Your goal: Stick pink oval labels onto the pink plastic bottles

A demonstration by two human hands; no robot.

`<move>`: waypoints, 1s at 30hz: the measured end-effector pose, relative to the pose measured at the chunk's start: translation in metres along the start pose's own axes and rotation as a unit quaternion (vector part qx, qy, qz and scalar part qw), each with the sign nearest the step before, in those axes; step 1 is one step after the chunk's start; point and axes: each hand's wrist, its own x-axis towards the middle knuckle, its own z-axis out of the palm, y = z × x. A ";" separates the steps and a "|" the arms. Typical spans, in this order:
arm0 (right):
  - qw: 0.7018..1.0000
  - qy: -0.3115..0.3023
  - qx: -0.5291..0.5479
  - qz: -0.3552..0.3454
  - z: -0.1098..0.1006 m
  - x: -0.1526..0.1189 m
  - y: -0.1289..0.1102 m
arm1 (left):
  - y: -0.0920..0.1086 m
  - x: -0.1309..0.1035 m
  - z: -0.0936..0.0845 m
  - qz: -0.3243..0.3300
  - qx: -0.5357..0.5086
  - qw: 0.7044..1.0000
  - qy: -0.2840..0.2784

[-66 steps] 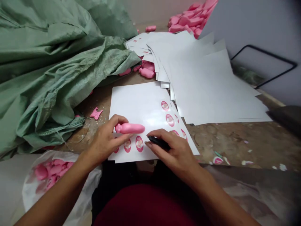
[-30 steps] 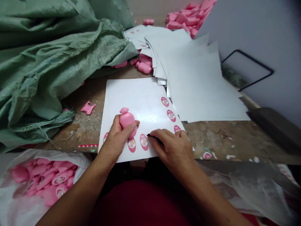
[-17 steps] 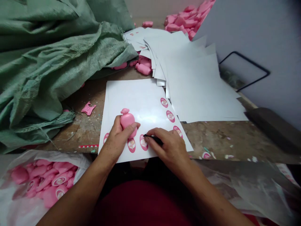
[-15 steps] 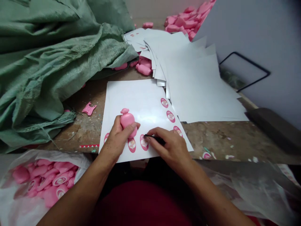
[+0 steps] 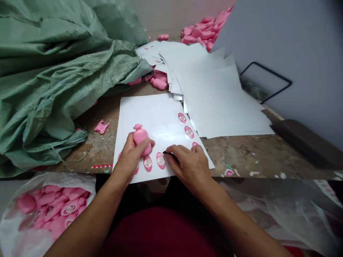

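Green fabric [image 5: 53, 89] heaped near label sheet [image 5: 158, 114].

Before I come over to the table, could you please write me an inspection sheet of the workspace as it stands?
Surface: brown table, stained and specked.
Items in use: pink bottle over a white sheet with oval stickers; dark pointed tool, exact type unclear.
Clutter: pink scrap left of the sheet; small bits near the front edge, right of the sheet.
Hands: left hand grips the bottle; right hand holds the tool, tip beside a sticker.
Cables: nothing seen.
Surroundings: green sack at left; fanned paper stack behind the sheet, to the right; bottle pile at the back; white bag of pink bottles, lower left.
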 end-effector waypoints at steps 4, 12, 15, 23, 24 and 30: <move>1.000 0.003 -0.023 -0.003 0.002 0.001 -0.002 | -0.003 0.000 -0.002 0.000 0.002 1.000 -0.006; 0.995 -0.051 0.085 0.034 0.000 0.008 0.003 | 0.003 -0.001 -0.002 -0.011 0.016 1.000 -0.019; 0.982 -0.076 0.161 0.059 -0.006 0.011 0.008 | 0.004 0.001 -0.003 -0.021 0.003 0.999 -0.026; 0.980 -0.154 0.107 0.067 -0.021 0.000 -0.007 | 0.000 0.003 -0.005 -0.028 -0.085 0.996 -0.019; 0.970 -0.182 0.145 0.075 -0.027 -0.002 -0.008 | 0.000 0.003 -0.004 -0.026 -0.082 0.996 -0.017; 0.824 -0.171 0.498 0.210 -0.050 -0.007 0.001 | 0.000 0.003 -0.001 -0.013 -0.054 0.998 -0.009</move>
